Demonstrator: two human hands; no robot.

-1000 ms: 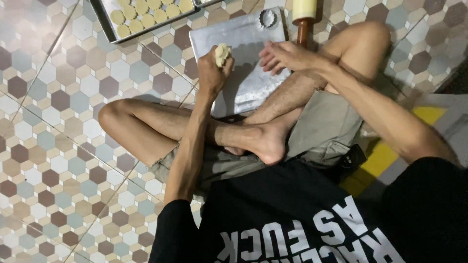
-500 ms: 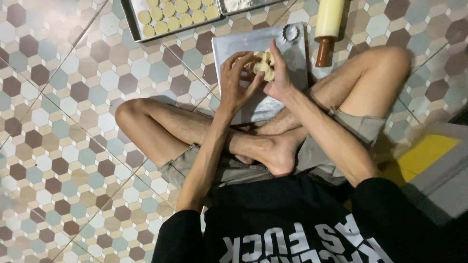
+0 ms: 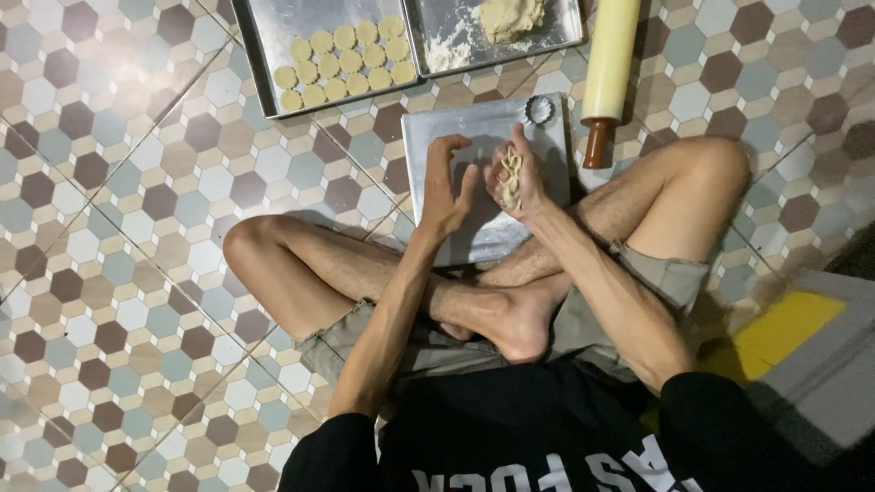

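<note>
I sit cross-legged on a tiled floor over a flat metal sheet (image 3: 456, 128). My right hand (image 3: 516, 179) squeezes a lump of pale dough (image 3: 511, 177), which shows between the fingers. My left hand (image 3: 446, 189) hovers just left of it, fingers apart and curled, holding nothing. A small fluted round cutter (image 3: 540, 110) lies at the sheet's far right corner.
A metal tray (image 3: 264, 55) at the far left carries several round dough discs (image 3: 346, 60). Beside it a second tray (image 3: 565, 27) has a dough mass (image 3: 510, 16) and flour. A cream rolling pin (image 3: 609, 64) with a brown handle lies to the right. My bare legs are crossed below the sheet.
The dough went from my left hand, through both hands pressed together, into my right hand alone. My left hand has drawn away to the left and spread its fingers.
</note>
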